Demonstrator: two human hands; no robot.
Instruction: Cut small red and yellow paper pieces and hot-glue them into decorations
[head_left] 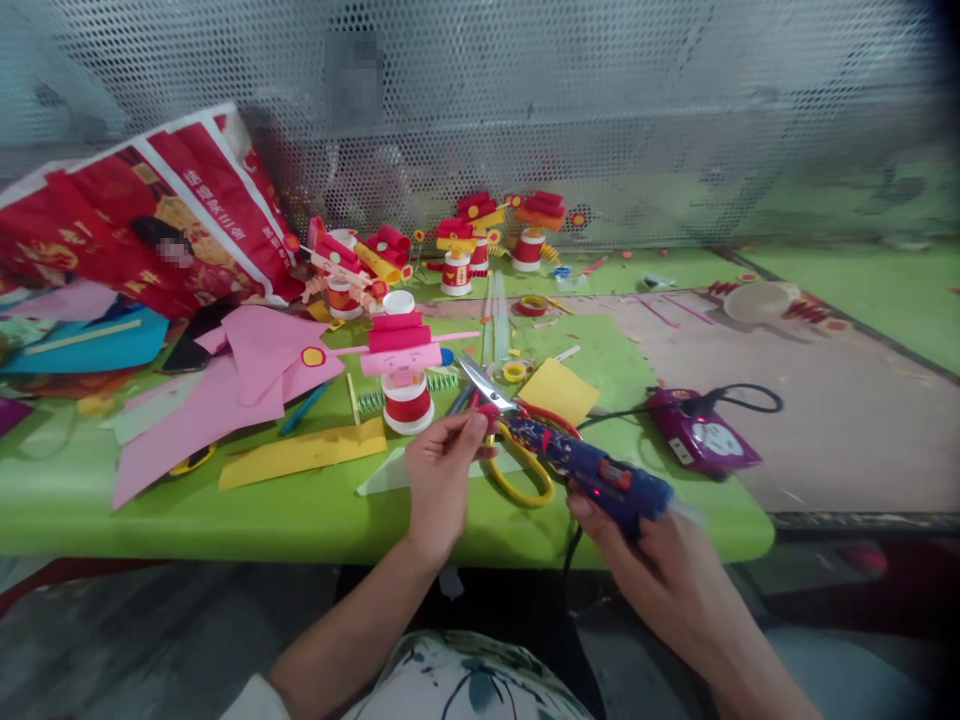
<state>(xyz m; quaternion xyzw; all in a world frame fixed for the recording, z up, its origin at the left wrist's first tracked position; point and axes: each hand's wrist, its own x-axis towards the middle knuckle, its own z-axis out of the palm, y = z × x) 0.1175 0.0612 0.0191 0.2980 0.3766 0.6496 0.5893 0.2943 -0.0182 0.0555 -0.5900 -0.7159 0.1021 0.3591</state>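
Observation:
My left hand (442, 475) pinches a small dark-pink piece (489, 411) between thumb and fingertips. In my right hand (652, 550) is a dark blue glue gun (585, 462), its tip pointing left at the pink piece; whether they touch I cannot tell. Scissors (531, 480) with yellow and red handles lie partly hidden beneath the gun, blades toward the back left. Just behind my left hand stands a paper figure (405, 357) with pink rolls, a drawn face, a red-and-white spool body and green coiled arms.
Several similar paper figures (457, 265) stand at the back by a perforated metal screen (600, 130). Pink paper (255, 365), yellow strips (304, 453) and a red bag (165, 215) fill the left. Clear sticks (496, 315) lie centrally. A purple box with a cable (705, 440) sits right.

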